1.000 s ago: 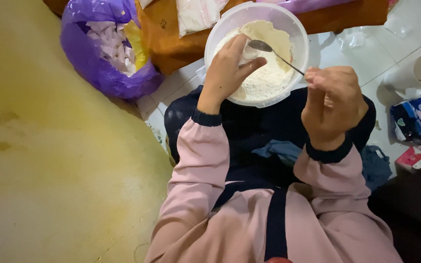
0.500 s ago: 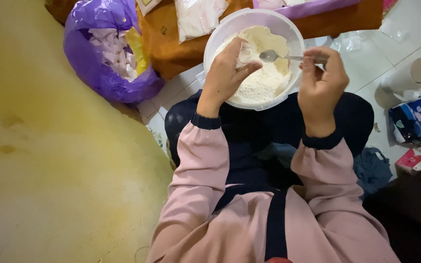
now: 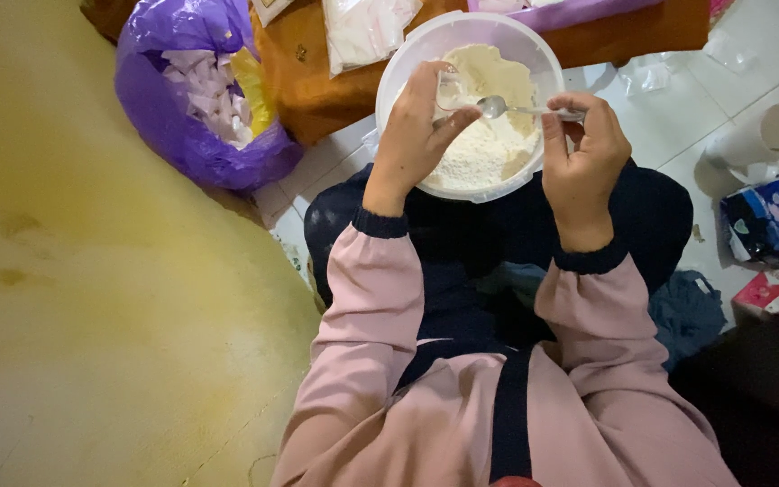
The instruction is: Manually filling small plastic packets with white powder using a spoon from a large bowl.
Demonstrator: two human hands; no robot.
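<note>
Bowl [image 3: 389,90] mouth partly blocked: left hand [image 3: 416,135] over near-left rim, spoon [image 3: 520,109] lying across middle, right hand [image 3: 588,153] at right rim. Far side of flour [image 3: 489,77] open from above. Orange tabletop [image 3: 304,90] just beyond rim carries clear packets [image 3: 362,27]. Purple bag [image 3: 187,95] crowds left; tiled floor [image 3: 678,126] to right lies mostly open.

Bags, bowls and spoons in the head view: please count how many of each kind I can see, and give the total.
Bags: 2, the purple bag and the clear bag.
Bowls: 1, the white bowl of flour.
Spoons: 1, the metal spoon in the right hand.
Total: 4.
</note>
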